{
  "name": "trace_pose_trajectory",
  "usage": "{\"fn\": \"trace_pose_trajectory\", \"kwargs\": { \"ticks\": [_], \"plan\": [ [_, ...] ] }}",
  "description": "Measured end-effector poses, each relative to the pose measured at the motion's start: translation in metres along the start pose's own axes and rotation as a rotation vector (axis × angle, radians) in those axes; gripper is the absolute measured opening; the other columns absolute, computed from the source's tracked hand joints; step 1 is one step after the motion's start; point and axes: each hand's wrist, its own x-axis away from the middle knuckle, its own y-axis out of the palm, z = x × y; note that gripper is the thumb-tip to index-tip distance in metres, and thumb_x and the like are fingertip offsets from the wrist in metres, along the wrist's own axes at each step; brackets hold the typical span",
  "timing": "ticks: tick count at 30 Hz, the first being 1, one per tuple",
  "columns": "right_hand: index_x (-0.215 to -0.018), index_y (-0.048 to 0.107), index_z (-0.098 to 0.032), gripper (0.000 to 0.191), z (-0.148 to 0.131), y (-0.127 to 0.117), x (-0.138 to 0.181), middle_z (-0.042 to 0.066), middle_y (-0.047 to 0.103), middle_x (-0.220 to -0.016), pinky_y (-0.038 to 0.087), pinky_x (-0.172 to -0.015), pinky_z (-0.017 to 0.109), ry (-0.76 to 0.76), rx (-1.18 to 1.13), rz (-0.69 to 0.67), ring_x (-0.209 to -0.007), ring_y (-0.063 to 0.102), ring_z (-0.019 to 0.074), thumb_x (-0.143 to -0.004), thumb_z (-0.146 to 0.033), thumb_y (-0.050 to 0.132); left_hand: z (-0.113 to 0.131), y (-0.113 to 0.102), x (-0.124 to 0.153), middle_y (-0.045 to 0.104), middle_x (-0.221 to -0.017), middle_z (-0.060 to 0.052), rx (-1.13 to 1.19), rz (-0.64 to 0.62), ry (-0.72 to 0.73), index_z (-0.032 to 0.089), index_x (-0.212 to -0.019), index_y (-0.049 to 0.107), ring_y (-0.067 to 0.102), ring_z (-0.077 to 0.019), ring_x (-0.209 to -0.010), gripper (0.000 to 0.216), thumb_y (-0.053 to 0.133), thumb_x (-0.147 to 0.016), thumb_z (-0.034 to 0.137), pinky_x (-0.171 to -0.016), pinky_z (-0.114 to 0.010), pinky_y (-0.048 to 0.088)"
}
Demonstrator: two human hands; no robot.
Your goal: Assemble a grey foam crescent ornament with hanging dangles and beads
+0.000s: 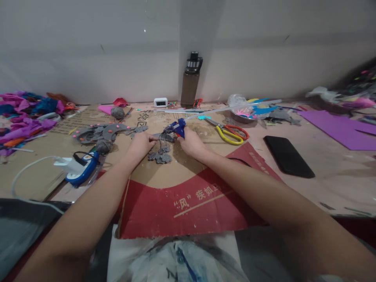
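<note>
My right hand [192, 144] is wrapped round the handle of a blue glue gun [178, 127], its nozzle pointing left. A long translucent glue stick [217, 111] runs from its back toward the right. My left hand [141, 145] has its fingertips closed at the left end of a grey curved felt piece [167, 137], just under the gun. Grey ruffled felt bits [161, 156] hang or lie below that piece; I cannot tell which. The exact spot beneath the nozzle is too small to make out.
Under my hands is a red-and-brown cardboard sheet [182, 211]. Scissors [230, 133] and a black phone [288, 156] lie to the right, a blue power strip [84, 168] to the left. A bottle [190, 82] stands behind, with felt-trimmed grey crescents [100, 133] at left.
</note>
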Motion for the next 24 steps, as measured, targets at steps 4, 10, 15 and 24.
{"fn": "trace_pose_trajectory", "kwargs": {
  "ticks": [4,10,15,24],
  "plan": [
    [-0.107,0.052,-0.015,0.026,-0.0024,0.0001,0.0015,0.017,0.066,-0.104,0.049,-0.079,0.037,-0.039,-0.013,-0.005,-0.095,0.064,0.0287,-0.085,-0.028,0.047,-0.0006,0.0001,-0.0007,0.073,-0.105,-0.008,-0.01,-0.005,0.006,0.018,-0.107,0.073,0.066,-0.021,-0.094,0.032,0.053,-0.083,0.024,-0.087,-0.028,0.047],
    [-0.108,0.052,-0.015,0.026,-0.002,0.0014,-0.0016,0.017,0.067,-0.103,0.05,-0.079,0.037,-0.034,0.019,-0.033,-0.094,0.064,0.0294,-0.084,-0.027,0.048,0.0009,-0.0013,-0.0006,0.073,-0.106,-0.007,-0.037,-0.011,-0.015,0.02,-0.107,0.073,0.066,-0.0206,-0.097,0.032,0.053,-0.082,0.025,-0.088,-0.027,0.046],
    [-0.109,0.052,-0.014,0.028,0.0013,0.0016,-0.002,0.017,0.067,-0.102,0.05,-0.077,0.037,0.002,-0.005,-0.002,-0.092,0.065,0.0288,-0.085,-0.028,0.047,0.001,-0.0019,0.0006,0.072,-0.106,-0.012,-0.001,-0.002,0.009,0.014,-0.107,0.073,0.066,-0.0211,-0.095,0.033,0.054,-0.082,0.024,-0.088,-0.027,0.046],
    [-0.108,0.053,-0.015,0.026,-0.0029,0.0014,-0.0002,0.016,0.067,-0.102,0.05,-0.078,0.036,-0.036,0.024,-0.016,-0.093,0.065,0.0275,-0.084,-0.026,0.048,0.0001,-0.0007,-0.0003,0.073,-0.105,-0.011,-0.012,-0.004,0.006,0.016,-0.107,0.073,0.066,-0.0222,-0.095,0.032,0.053,-0.082,0.023,-0.087,-0.029,0.047]
  ]
}}
